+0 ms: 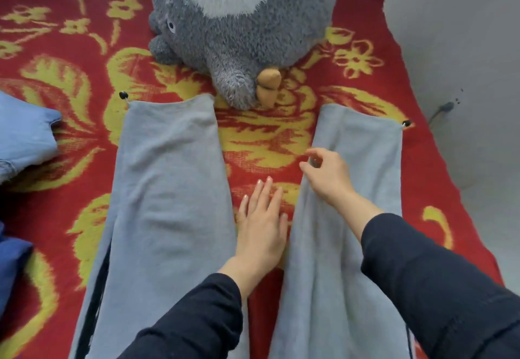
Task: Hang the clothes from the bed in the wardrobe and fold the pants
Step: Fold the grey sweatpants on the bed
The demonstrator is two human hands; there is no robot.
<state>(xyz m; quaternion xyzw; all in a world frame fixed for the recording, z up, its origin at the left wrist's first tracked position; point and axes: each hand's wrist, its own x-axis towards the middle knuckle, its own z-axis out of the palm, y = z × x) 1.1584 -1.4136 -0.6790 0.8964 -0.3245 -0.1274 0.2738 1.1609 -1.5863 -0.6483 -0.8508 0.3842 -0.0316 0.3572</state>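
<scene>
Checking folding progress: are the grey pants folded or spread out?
Spread out. Both legs of the grey pants lie flat and apart on the red blanket.

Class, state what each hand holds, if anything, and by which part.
The right hand pinches the grey pants by the inner edge of the right-hand leg. The left hand lies flat, holding nothing.

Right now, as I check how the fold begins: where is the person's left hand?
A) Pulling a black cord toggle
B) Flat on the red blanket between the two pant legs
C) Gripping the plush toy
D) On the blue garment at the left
B: the left hand lies flat, fingers straight, on the red blanket in the gap between the legs of the grey pants, while the right hand pinches the right leg's inner edge.
</scene>
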